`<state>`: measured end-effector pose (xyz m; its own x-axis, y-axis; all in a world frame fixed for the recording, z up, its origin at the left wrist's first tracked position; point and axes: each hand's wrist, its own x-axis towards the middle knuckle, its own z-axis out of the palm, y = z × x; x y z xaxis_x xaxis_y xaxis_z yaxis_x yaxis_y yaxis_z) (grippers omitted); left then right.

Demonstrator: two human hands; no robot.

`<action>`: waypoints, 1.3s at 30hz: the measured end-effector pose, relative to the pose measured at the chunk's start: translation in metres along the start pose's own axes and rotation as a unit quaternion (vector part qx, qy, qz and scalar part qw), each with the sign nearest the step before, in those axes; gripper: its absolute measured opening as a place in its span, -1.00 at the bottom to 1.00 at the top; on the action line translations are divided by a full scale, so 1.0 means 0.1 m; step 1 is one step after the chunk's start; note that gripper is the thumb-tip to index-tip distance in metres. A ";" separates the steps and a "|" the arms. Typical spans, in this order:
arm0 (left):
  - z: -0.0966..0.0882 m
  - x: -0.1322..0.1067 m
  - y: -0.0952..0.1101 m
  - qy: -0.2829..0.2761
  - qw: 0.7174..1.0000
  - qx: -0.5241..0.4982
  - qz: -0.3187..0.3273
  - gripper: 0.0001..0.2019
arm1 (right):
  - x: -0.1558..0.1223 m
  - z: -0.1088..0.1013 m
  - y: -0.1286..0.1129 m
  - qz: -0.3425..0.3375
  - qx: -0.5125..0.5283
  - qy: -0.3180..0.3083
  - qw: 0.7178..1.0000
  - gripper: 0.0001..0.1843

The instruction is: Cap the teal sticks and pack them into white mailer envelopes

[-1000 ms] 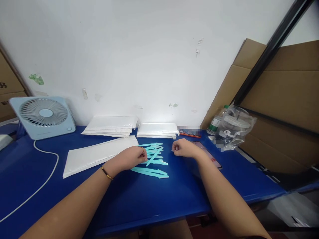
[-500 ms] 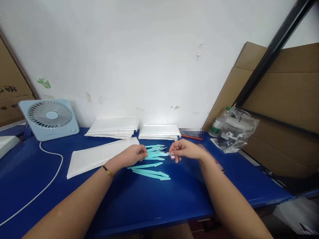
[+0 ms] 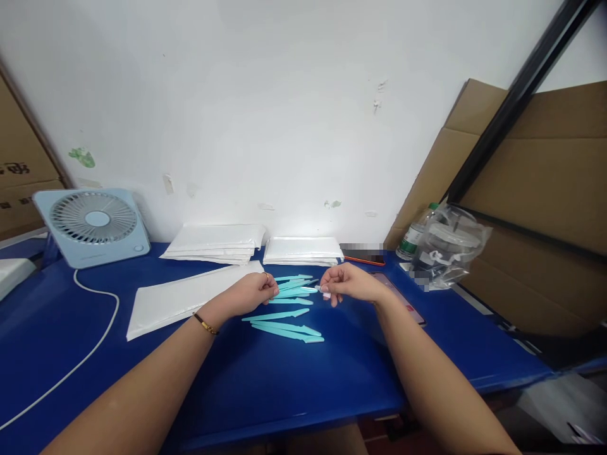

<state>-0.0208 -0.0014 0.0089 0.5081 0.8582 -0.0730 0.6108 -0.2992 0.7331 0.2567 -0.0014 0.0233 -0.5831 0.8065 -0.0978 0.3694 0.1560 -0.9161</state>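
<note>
Several slim turquoise plastic sticks [image 3: 289,328] lie in a loose pile on the blue table [image 3: 265,385]. My left hand [image 3: 251,292], with a ring and a gold bracelet, is closed on one end of a turquoise stick [image 3: 296,291] held just above the pile. My right hand [image 3: 345,282] pinches the other end of that stick with thumb and forefinger. A long white padded envelope [image 3: 184,297] lies flat just left of my left hand.
Two stacks of white envelopes [image 3: 213,242] [image 3: 302,250] sit against the wall. A pale blue fan [image 3: 92,225] with a white cord [image 3: 76,366] stands at the left. A phone [image 3: 401,297] lies under my right wrist; a bottle and a clear bag [image 3: 446,243] stand near cardboard at the right.
My right hand came in from the right and took the stick's free end. My left hand lifted that stick out of the pile. The camera shifted slightly.
</note>
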 end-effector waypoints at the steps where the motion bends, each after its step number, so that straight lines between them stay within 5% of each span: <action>1: 0.01 0.00 0.01 -0.001 1.000 0.001 -0.001 -0.72 | 0.02 0.03 0.01 0.000 0.004 -0.005 1.000 -0.64; 6: 0.05 0.03 -0.03 0.003 1.000 0.028 0.011 -0.73 | 0.21 0.28 0.10 -0.023 0.020 0.013 0.999 -0.67; 9: 0.05 0.05 -0.05 0.066 0.994 0.086 -0.001 -0.75 | 0.24 0.27 0.12 -0.026 -0.056 0.101 0.993 -0.69; 12: 0.02 0.02 0.00 0.160 0.975 0.156 0.017 -0.76 | 0.13 0.02 0.12 -0.021 -0.231 0.248 0.941 -0.76; 14: 0.02 -0.02 0.05 0.152 0.971 0.179 0.054 -0.78 | 0.02 -0.18 0.13 0.027 -0.319 0.284 0.904 -0.82; 19: 0.16 -0.06 0.12 0.015 0.969 0.225 0.098 -0.83 | -0.08 -0.36 0.24 0.236 -0.371 0.186 0.879 -0.89; 25: 0.26 -0.07 0.13 -0.009 0.979 0.201 0.039 -0.87 | -0.02 -0.31 0.30 0.243 -0.370 0.161 0.882 -0.93; 28: 0.24 -0.06 0.13 -0.002 0.986 0.159 0.041 -0.84 | -0.04 -0.32 0.26 0.191 -0.287 0.142 0.928 -0.87; 31: 0.21 -0.04 0.10 -0.001 0.998 0.047 0.047 -0.79 | -0.05 -0.24 0.17 0.060 -0.147 0.102 0.982 -0.72; 34: 0.16 -0.02 0.07 0.011 0.998 -0.051 0.044 -0.72 | -0.03 -0.09 0.05 -0.042 -0.091 0.114 0.988 -0.62; 39: 0.09 -0.02 0.09 0.048 0.997 -0.048 0.047 -0.61 | -0.02 0.10 -0.09 -0.133 -0.113 0.169 0.970 -0.67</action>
<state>-0.0109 -0.0094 0.0094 0.4967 0.8658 0.0601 0.4998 -0.3419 0.7958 0.2472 -0.0100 0.0275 -0.4230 0.8556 0.2983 0.4097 0.4742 -0.7793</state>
